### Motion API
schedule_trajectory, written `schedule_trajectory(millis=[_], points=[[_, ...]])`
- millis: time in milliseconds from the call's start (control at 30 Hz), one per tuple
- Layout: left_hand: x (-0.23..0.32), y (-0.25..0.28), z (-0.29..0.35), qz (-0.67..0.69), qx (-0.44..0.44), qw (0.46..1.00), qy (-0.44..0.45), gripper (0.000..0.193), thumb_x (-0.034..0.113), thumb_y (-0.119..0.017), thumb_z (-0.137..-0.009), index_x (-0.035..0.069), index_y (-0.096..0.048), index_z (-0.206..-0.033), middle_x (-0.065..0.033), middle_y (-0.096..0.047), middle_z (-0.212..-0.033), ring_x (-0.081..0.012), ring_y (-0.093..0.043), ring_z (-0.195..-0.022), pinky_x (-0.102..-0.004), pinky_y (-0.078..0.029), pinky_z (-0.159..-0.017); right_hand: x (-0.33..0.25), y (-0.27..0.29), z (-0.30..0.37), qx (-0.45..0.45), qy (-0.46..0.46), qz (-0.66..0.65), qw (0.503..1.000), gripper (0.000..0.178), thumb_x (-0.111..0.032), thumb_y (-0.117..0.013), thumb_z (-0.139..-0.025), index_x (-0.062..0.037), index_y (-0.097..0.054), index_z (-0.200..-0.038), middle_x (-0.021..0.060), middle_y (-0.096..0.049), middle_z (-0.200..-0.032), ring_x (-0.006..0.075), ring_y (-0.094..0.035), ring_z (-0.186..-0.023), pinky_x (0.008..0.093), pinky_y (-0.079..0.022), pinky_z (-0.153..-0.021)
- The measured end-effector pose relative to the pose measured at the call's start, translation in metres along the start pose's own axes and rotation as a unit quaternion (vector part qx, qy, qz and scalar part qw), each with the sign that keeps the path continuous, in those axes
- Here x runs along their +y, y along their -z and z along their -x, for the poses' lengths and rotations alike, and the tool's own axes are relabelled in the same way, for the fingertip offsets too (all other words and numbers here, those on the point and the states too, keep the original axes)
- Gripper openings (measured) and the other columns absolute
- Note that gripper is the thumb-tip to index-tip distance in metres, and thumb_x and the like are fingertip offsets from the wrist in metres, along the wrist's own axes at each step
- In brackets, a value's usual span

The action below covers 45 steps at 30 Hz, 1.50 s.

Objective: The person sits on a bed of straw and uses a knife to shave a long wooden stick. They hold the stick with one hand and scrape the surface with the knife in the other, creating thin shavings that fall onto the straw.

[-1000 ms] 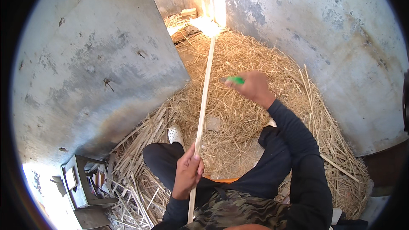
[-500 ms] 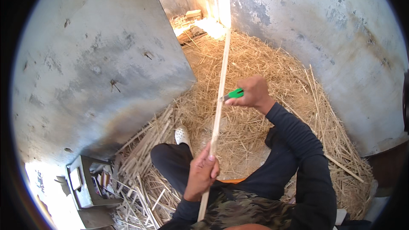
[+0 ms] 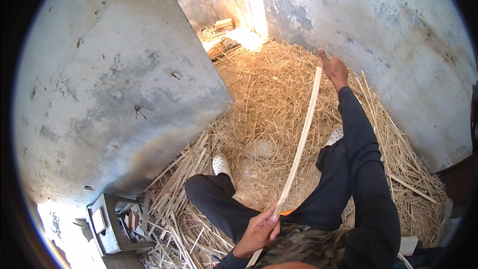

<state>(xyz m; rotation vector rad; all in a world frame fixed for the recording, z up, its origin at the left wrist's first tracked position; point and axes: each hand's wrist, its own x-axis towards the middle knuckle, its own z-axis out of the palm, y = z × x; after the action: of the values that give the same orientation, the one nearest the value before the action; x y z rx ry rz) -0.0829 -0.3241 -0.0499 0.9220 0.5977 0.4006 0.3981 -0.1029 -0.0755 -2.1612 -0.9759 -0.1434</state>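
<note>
My left hand (image 3: 263, 228) is closed around the lower part of a long, pale, flat wooden strip (image 3: 301, 144), close to my lap. The strip rises at a slant, bows slightly, and its far end comes up beside my right hand (image 3: 335, 71). That right hand is stretched far forward near the right wall, fingers curled and thumb pointing up. Only a speck of green from the green-handled knife (image 3: 328, 60) shows in its grip; the blade is hidden.
Straw-like shavings (image 3: 279, 89) cover the floor ahead. Split strips (image 3: 179, 169) lie heaped at the left, by a small cabinet (image 3: 122, 244) with odds and ends inside. Grey walls (image 3: 124, 79) stand on both sides; a brick-like block (image 3: 224, 23) lies at the back.
My right hand has travelled forward and right, from the strip's middle to its far end. The strip has swung from near upright to a rightward slant, and my left hand has shifted right and down.
</note>
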Motion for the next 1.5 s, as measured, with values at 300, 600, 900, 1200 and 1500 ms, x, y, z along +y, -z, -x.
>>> schedule_trajectory(millis=[300, 600, 900, 1200, 1500], points=[[0.039, 0.033, -0.053, -0.035, 0.125, 0.988, -0.087, 0.050, 0.020, -0.042, -0.105, 0.009, -0.027, -0.151, -0.0014, -0.051, -0.067, -0.0038, -0.037, -0.043, -0.0165, -0.032, -0.041, -0.086, 0.006, 0.121, -0.122, 0.309, -0.136, 0.933, 0.076, -0.086, -0.040, -0.079, -0.0186, -0.034, -0.044, -0.0075, -0.026, -0.045, 0.0095, -0.023, -0.038, 0.0292, -0.015, -0.038], [0.044, 0.023, -0.061, -0.092, 0.128, 0.980, -0.122, 0.053, 0.019, -0.047, -0.103, 0.008, -0.028, -0.151, 0.0036, -0.044, -0.068, -0.0034, -0.038, -0.057, -0.0177, -0.032, -0.052, -0.110, 0.020, 0.144, -0.110, 0.361, -0.048, 0.925, 0.076, -0.083, -0.057, -0.070, -0.0106, -0.053, -0.046, 0.0049, -0.042, -0.037, 0.0180, -0.047, -0.033, 0.0337, -0.034, -0.034], [0.057, 0.016, -0.056, -0.239, 0.170, 0.947, -0.128, 0.052, 0.015, -0.047, -0.102, 0.007, -0.029, -0.151, 0.0070, -0.039, -0.071, -0.0029, -0.034, -0.063, -0.0184, -0.031, -0.056, -0.117, 0.012, 0.158, -0.136, 0.404, -0.063, 0.903, 0.080, -0.087, -0.043, -0.076, -0.0137, -0.054, -0.046, -0.0032, -0.037, -0.037, 0.0105, -0.038, -0.031, 0.0282, -0.031, -0.033], [0.048, 0.020, -0.052, -0.316, 0.184, 0.918, -0.152, 0.053, 0.011, -0.048, -0.101, 0.002, -0.030, -0.149, 0.0014, -0.052, -0.091, -0.0033, -0.036, -0.070, -0.0179, -0.036, -0.063, -0.114, -0.001, 0.146, -0.085, 0.400, -0.056, 0.911, 0.077, -0.087, -0.049, -0.072, -0.0150, -0.052, -0.046, -0.0008, -0.037, -0.038, 0.0135, -0.041, -0.033, 0.0319, -0.034, -0.035], [0.047, 0.007, -0.038, -0.329, 0.152, 0.928, -0.088, 0.051, 0.010, -0.046, -0.101, 0.000, -0.030, -0.148, -0.0064, -0.058, -0.118, -0.0073, -0.048, -0.083, -0.0204, -0.041, -0.076, -0.084, -0.017, 0.066, -0.042, 0.309, 0.015, 0.950, 0.077, -0.087, -0.038, -0.079, -0.0170, -0.043, -0.046, -0.0039, -0.034, -0.040, 0.0095, -0.033, -0.033, 0.0279, -0.024, -0.034]])
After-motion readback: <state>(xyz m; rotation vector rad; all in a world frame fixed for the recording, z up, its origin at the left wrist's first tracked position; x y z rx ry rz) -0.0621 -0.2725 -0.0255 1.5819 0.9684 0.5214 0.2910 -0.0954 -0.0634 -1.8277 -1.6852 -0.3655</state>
